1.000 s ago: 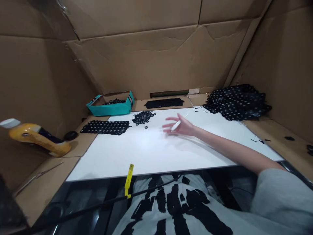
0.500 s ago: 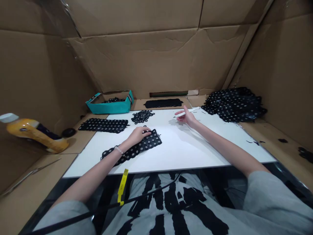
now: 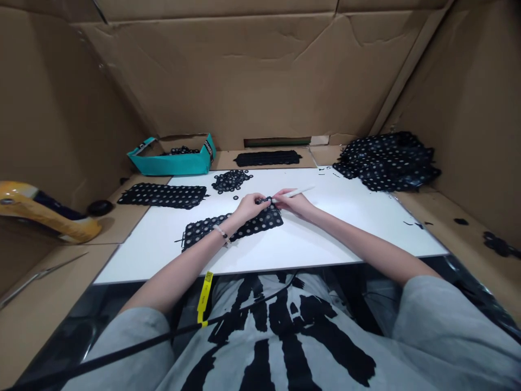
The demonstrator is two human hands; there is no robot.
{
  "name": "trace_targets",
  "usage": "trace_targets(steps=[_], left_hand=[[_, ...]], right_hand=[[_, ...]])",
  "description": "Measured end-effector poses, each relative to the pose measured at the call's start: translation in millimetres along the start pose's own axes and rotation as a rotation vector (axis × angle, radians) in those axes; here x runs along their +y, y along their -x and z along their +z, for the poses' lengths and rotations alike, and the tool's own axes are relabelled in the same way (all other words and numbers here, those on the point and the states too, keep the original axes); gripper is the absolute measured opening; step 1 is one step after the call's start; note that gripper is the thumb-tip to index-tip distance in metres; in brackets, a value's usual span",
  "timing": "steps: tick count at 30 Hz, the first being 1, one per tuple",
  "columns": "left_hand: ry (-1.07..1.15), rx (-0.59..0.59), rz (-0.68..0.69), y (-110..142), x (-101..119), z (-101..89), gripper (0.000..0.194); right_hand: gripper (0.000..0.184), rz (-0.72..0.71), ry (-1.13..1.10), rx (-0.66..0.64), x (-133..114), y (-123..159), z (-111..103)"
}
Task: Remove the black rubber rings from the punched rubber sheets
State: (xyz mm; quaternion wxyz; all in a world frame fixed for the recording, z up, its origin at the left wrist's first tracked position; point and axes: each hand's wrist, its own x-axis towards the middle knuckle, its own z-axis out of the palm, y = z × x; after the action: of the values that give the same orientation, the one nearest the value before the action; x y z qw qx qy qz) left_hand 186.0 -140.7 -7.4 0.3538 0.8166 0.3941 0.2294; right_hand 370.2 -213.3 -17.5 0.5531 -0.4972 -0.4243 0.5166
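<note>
A black sheet with rows of pale round spots lies slantwise on the white board. My left hand is closed on the sheet's upper edge, thumb and fingers pinched, with the wrist crossing over the sheet. My right hand grips a slim white pen-like tool, its inner end at the sheet's edge by the left fingertips. The fingers hide the exact contact. Just beyond lies a heap of small black rings, with one loose ring nearer.
Another spotted sheet lies left, near a teal-sided box holding black pieces. A dark stack sits at the back, and a large spotted pile back right. Far left are a yellow bottle and tweezers-like metal tool. Cardboard walls surround the board.
My right hand has come left and nearer with the white tool, meeting my left hand at the sheet. The sheet and left hand have shifted right and away. The view has tilted slightly.
</note>
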Motion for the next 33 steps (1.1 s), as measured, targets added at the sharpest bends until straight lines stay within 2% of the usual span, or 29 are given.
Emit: trace_targets(steps=[5, 9, 15, 25, 33], left_hand=[[0.100, 0.005, 0.080, 5, -1, 2.0, 0.024], [0.190, -0.049, 0.102, 7, 3, 1.8, 0.030], [0.307, -0.026, 0.063, 6, 6, 3.4, 0.036], [0.346, -0.048, 0.042, 9, 8, 2.9, 0.035], [0.360, -0.045, 0.014, 10, 12, 1.6, 0.036]], right_hand=[[0.023, 0.011, -0.048, -0.032, -8, 0, -2], [0.019, 0.023, -0.044, -0.026, -16, 1, -4], [0.018, 0.028, 0.002, -0.018, -24, 1, -6], [0.016, -0.037, 0.003, -0.010, -23, 5, -4], [0.020, -0.031, 0.023, -0.019, -26, 5, -5]])
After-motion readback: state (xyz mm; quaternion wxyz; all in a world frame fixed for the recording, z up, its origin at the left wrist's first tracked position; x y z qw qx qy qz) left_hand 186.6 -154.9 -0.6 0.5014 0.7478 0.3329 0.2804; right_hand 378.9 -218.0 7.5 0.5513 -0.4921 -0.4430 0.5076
